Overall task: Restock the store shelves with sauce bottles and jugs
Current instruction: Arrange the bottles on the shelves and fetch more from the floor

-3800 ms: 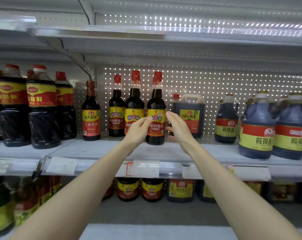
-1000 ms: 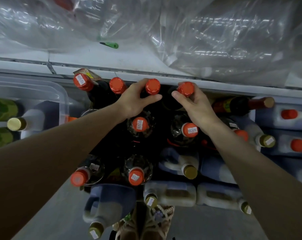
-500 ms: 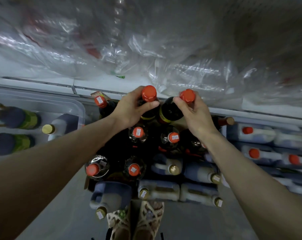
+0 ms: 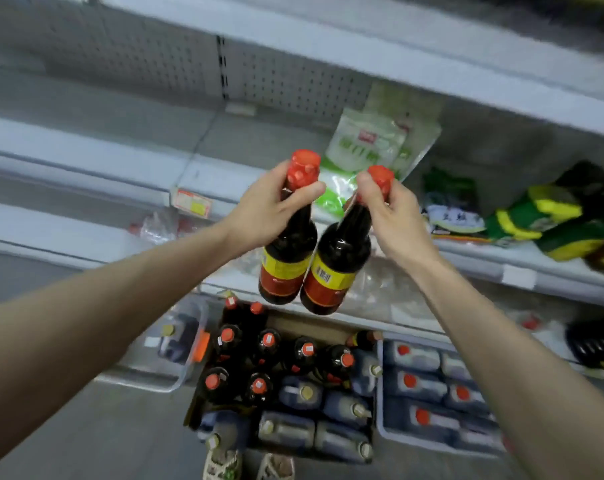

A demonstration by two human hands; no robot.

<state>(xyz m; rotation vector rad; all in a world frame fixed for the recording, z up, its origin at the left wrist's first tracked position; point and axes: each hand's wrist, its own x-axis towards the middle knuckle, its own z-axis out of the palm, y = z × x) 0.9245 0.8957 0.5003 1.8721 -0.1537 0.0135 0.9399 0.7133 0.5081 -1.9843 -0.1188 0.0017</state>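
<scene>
Left hand point(image 4: 265, 211) grips left soy sauce bottle point(image 4: 288, 251) by the neck; right hand point(image 4: 395, 216) grips right soy sauce bottle point(image 4: 338, 263) likewise. Bottle bodies touch, hanging above the cardboard box point(image 4: 314, 325), near the shelf edge point(image 4: 96, 157).

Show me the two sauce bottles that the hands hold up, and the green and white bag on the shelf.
left bottle point(image 4: 286, 268), head view, on its yellow and red label.
right bottle point(image 4: 345, 245), head view, on its dark shoulder.
green and white bag point(image 4: 366, 143), head view, on its front face.
</scene>
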